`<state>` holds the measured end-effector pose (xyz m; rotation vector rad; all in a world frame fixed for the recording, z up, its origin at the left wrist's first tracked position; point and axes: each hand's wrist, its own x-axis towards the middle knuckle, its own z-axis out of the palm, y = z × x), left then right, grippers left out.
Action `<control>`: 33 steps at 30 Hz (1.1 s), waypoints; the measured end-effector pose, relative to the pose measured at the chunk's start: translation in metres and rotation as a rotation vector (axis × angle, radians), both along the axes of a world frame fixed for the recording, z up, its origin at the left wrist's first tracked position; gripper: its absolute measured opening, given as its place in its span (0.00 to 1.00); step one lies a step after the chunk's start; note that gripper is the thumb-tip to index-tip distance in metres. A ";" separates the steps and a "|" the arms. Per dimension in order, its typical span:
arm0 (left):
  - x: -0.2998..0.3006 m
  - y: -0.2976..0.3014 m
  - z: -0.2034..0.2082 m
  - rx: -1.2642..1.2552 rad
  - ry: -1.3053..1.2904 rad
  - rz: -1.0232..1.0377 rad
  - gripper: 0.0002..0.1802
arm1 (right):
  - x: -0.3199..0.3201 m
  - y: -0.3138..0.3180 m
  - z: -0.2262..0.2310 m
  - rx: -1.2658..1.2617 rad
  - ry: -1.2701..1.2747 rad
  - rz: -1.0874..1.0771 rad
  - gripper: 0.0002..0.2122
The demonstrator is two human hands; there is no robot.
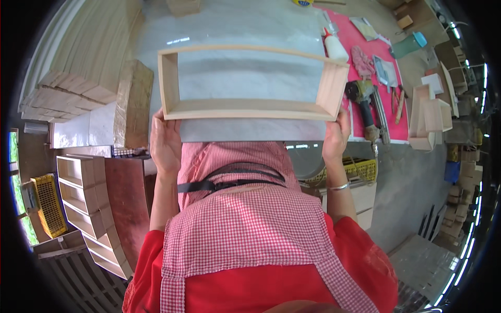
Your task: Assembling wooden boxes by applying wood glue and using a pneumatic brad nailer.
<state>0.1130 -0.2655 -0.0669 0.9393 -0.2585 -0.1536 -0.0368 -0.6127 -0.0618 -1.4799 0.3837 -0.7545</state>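
Note:
A long rectangular frame of pale wood (250,108), open through the middle, is held up in front of me over the near edge of the grey tabletop (229,130). My left hand (166,141) grips its lower left corner, and my right hand (336,136) has hold of the lower right corner. The fingers are partly hidden behind the wood. Just right of the frame, a nail gun (365,104) lies on a pink sheet (357,141). Beyond the frame's far right corner is a white glue bottle (335,48) with a red tip.
Stacked wooden boards (78,62) and a wrapped block (134,104) stand at the left. Rightward lie a pink cloth (361,61), a teal bottle (409,45) and hand tools (400,104). Finished-looking wooden boxes (83,195) are stacked lower left, near a yellow crate (49,206).

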 end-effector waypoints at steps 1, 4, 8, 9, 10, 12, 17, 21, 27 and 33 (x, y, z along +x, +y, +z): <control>-0.002 -0.001 -0.001 0.017 0.027 0.009 0.24 | -0.001 0.001 -0.001 -0.004 0.016 -0.006 0.16; -0.002 -0.001 0.000 0.036 0.026 0.007 0.24 | 0.001 0.003 0.000 -0.011 0.041 -0.010 0.16; -0.002 0.001 -0.009 0.034 0.080 0.035 0.24 | 0.004 0.009 0.006 -0.059 0.080 -0.004 0.15; -0.001 0.002 -0.011 0.022 0.104 0.049 0.24 | 0.003 0.008 0.007 -0.098 0.117 -0.039 0.15; -0.002 0.002 -0.009 0.015 0.107 0.044 0.24 | 0.002 0.006 0.009 -0.135 0.154 -0.062 0.15; -0.002 -0.001 -0.013 0.011 0.147 0.050 0.24 | 0.000 0.003 0.008 -0.251 0.173 -0.073 0.15; 0.001 -0.006 -0.009 -0.008 0.190 0.090 0.25 | 0.000 0.001 0.018 -0.185 0.102 -0.023 0.18; -0.002 -0.006 0.002 -0.009 0.164 0.068 0.26 | 0.005 0.004 0.023 -0.180 0.063 0.060 0.19; -0.007 0.000 0.010 0.204 0.127 0.100 0.27 | 0.002 0.000 0.046 -0.242 0.133 0.085 0.21; 0.003 0.003 0.054 0.447 -0.058 0.163 0.31 | 0.011 0.007 0.083 -0.349 -0.023 0.070 0.21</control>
